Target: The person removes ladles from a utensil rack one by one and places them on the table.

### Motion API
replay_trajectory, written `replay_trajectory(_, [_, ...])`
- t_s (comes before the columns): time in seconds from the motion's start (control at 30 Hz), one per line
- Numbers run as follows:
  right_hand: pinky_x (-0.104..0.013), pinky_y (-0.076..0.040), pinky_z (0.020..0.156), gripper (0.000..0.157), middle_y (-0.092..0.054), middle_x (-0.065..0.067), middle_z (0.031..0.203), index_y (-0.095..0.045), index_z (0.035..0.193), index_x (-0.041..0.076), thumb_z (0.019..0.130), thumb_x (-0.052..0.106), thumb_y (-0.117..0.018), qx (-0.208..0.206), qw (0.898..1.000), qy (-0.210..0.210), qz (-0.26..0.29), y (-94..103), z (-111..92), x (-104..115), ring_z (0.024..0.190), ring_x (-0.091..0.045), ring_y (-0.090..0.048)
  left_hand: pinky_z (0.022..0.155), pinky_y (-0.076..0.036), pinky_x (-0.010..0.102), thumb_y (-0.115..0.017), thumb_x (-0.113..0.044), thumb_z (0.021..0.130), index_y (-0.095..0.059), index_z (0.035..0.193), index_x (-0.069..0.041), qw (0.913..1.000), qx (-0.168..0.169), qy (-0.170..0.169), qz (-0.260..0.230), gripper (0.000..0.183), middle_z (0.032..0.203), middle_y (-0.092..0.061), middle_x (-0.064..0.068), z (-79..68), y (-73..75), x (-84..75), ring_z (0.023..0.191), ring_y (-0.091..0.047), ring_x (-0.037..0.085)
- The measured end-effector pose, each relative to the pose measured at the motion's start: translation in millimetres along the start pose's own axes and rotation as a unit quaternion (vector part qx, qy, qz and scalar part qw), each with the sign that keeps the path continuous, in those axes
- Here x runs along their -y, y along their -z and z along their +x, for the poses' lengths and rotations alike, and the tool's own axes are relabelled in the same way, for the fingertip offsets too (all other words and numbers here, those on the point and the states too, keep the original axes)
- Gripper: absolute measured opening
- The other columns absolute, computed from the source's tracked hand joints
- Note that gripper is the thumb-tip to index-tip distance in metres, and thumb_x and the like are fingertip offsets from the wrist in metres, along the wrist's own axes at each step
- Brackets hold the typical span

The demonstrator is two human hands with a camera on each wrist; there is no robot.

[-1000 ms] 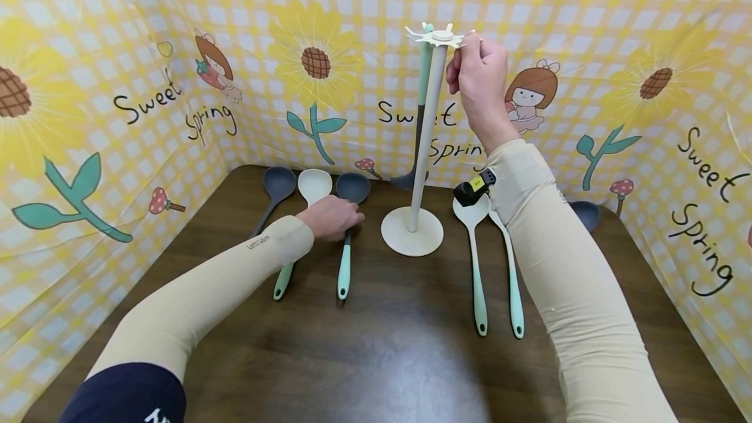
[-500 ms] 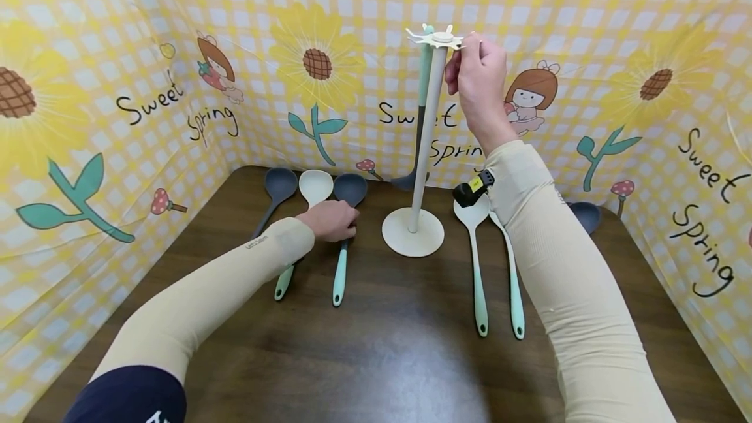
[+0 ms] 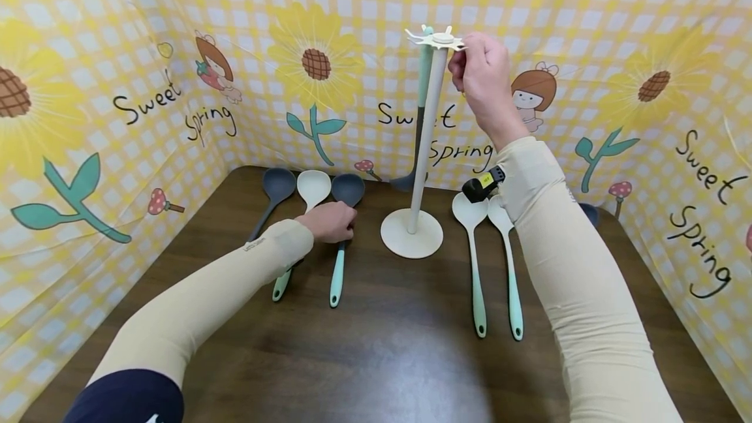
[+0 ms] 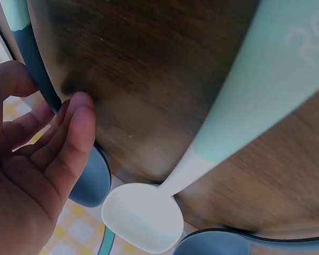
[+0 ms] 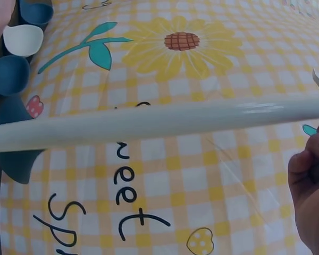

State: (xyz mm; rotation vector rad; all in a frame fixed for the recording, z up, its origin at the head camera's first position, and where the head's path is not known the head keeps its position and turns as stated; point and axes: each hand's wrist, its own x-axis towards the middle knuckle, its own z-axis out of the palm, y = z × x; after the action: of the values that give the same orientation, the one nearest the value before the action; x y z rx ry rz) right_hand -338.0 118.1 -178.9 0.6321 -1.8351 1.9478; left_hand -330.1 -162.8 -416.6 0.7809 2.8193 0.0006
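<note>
My left hand (image 3: 330,221) pinches the dark shaft of a ladle (image 3: 348,189) with a mint handle, lying on the table. In the left wrist view, thumb and fingers meet around that shaft. A cream utensil stand (image 3: 431,116) with a round base and a hooked top rises mid-table. My right hand (image 3: 483,77), fingers curled, grips the right edge of its hooked top; the fingertips are partly hidden. From a rear hook hangs another dark ladle (image 3: 405,180) with a mint handle. A white ladle (image 3: 314,187) lies left of the held one, partly under my left hand.
Another dark ladle (image 3: 279,185) lies at the far left. Two white spoons (image 3: 470,212) with mint handles lie right of the stand. A dark utensil head (image 3: 589,214) peeks out behind my right sleeve. Checked cloth (image 3: 364,96) walls border the table's back and sides.
The held ladle has shifted slightly left and toward me with my left hand. My right hand and forearm have edged a little to the right; the stand has barely moved.
</note>
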Motion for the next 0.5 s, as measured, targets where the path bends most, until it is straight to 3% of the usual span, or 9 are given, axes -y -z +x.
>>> replay_trajectory(0.37, [-0.029,-0.03,0.05,0.032,-0.044,-0.008,0.062,-0.047,0.075,0.002,0.103,0.005,-0.031,0.086,0.99,-0.051,0.101,19.4,2,5,0.05,-0.019,-0.032,0.062,-0.048,0.029,-0.063,-0.02,0.092,-0.066,0.097,-0.013,0.9999,0.008,0.01,-0.007,0.01,0.085,-0.066,0.0,-0.7,2.5,0.8,0.067,-0.059,0.014])
replay_trajectory(0.5, [-0.03,-0.029,0.05,0.03,-0.043,-0.009,0.062,-0.046,0.076,0.002,0.102,0.004,-0.031,0.096,0.987,-0.055,0.118,23.2,2,4,0.05,-0.02,-0.031,0.062,-0.048,0.029,-0.063,-0.018,0.091,-0.066,0.098,-0.011,1.0,0.008,0.005,-0.001,0.01,0.085,-0.066,0.001,-1.6,3.4,-0.1,0.066,-0.058,0.014])
